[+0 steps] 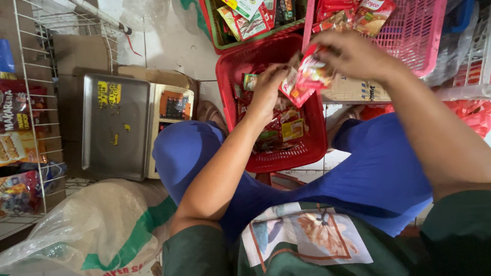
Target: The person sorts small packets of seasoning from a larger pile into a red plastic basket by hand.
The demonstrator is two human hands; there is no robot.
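Note:
My left hand [266,92] and my right hand [350,53] hold a small bunch of red and white sachets [304,76] between them, above a red plastic basket [312,151]. The left hand pinches the bunch's lower left end. Fingers of the right hand close over its upper right end. The basket rests between my knees in blue trousers and holds several more small packets [279,130] in red, yellow and green.
A pink basket [424,36] and a green basket [225,46] with packets stand beyond the red one. A metal weighing scale [115,128] sits to the left, beside a wire rack [33,117] of snack bags. A large woven sack [97,230] lies at lower left.

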